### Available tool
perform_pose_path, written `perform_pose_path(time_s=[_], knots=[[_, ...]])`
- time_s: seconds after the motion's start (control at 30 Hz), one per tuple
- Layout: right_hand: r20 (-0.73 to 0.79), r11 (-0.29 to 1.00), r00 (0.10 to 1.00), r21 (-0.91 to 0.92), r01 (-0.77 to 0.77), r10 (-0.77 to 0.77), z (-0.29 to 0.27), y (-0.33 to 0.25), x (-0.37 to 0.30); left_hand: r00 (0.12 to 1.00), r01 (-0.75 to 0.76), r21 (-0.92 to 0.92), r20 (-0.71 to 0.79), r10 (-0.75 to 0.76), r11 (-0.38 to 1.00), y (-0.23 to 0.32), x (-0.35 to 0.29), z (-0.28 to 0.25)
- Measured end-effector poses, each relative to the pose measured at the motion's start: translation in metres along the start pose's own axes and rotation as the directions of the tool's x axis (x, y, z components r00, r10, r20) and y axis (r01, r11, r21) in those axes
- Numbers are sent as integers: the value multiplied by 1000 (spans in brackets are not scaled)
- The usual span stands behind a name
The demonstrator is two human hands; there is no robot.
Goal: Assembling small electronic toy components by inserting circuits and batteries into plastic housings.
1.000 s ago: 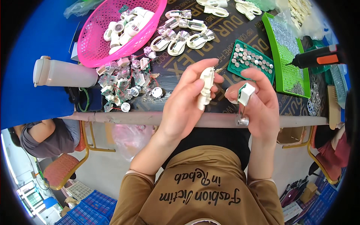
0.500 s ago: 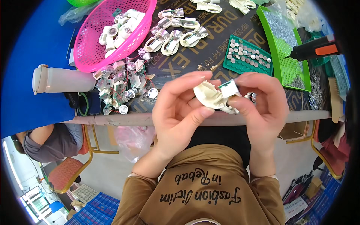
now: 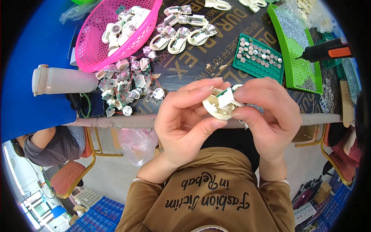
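Just over the table's front edge, my left hand (image 3: 179, 121) is closed around a cream plastic shell (image 3: 220, 114), fingers behind it and thumb on its near rim. Opposite it, my right hand (image 3: 268, 116) pinches a small white part with a green circuit board (image 3: 225, 99) between thumb and forefinger. That part sits at the shell's open side, partly inside it; whether it touches the bottom I cannot tell. Small shiny pieces show beneath the right fingers, mostly hidden by them.
On the left lie a heap of wired LED modules (image 3: 125, 83), a pink basket (image 3: 87, 52) of white housings and a tumbler (image 3: 63, 80). Half-filled shells (image 3: 177, 41) stand behind. To the right are a green tray of button cells (image 3: 257, 54), a lime tray (image 3: 301, 69) and an orange-black tool (image 3: 328, 51).
My right hand has brought the white part with the circuit board leftward and down into the shell's opening. My left hand has tilted the shell so that its hollow inside shows more.
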State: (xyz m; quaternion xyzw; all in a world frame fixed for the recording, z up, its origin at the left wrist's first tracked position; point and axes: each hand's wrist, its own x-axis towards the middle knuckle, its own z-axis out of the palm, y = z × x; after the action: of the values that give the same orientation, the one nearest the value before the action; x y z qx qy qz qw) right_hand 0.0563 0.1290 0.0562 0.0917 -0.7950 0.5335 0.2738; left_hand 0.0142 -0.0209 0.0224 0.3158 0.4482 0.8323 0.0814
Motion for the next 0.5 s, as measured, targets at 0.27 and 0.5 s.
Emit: perform_pose_path(time_s=[0.27, 0.5], knots=[[23, 994, 998, 95, -61, 59, -1, 2, 0, 1000, -9, 37, 2, 9, 999, 0, -1, 1], [42, 993, 997, 104, -64, 60, -3, 3, 1, 1000, 10, 30, -5, -10, 999, 2, -1, 2]])
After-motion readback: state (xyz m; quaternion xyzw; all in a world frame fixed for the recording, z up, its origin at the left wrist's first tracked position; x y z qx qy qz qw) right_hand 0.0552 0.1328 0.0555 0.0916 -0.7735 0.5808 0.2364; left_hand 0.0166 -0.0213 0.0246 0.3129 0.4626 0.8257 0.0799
